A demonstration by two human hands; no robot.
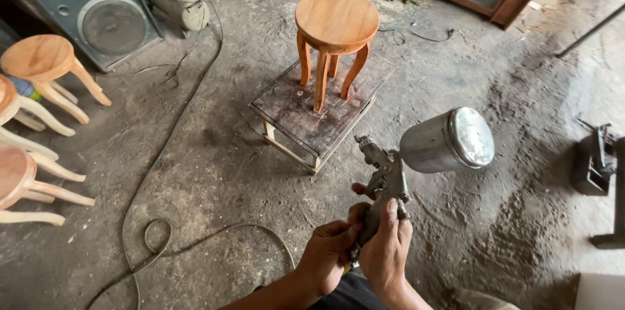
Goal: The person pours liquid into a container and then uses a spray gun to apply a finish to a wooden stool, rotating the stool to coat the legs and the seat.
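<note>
Dusty workshop floor below, spray gun gripped by right hand, left hand fingers curled around its handle base

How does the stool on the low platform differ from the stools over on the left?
The stool on the platform stands upright on a low wooden platform; the stools on the left lie tipped on the concrete floor. Its legs look orange-brown, theirs paler. It stands alone, they are grouped. All share round seats and curved legs.
</note>
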